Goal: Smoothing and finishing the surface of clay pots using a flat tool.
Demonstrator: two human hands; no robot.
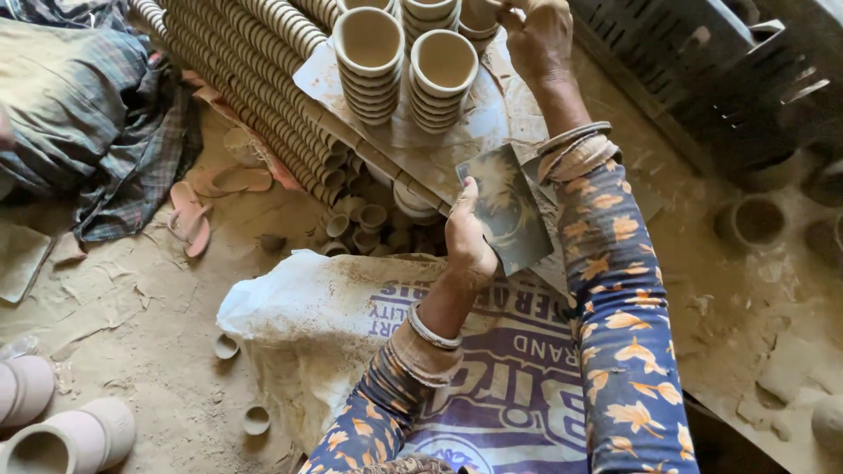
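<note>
Head view shows the left hand (468, 239) at frame centre pinching a flat grey square sheet (507, 206) by its lower left edge, thumb on top. The right hand (538, 37), at the top of the frame, is closed over the rim of a stack of clay cups (479, 19). Two more full cup stacks (369, 61) stand on a dusty board (439, 145) just left of it, and long rows of nested cups (255, 79) lie in the upper left, so much stacking looks done. Loose small cups (364, 219) below the board and on the sandy floor (132, 333) seem left to gather. A printed sack (351, 307) lies under the arms.
</note>
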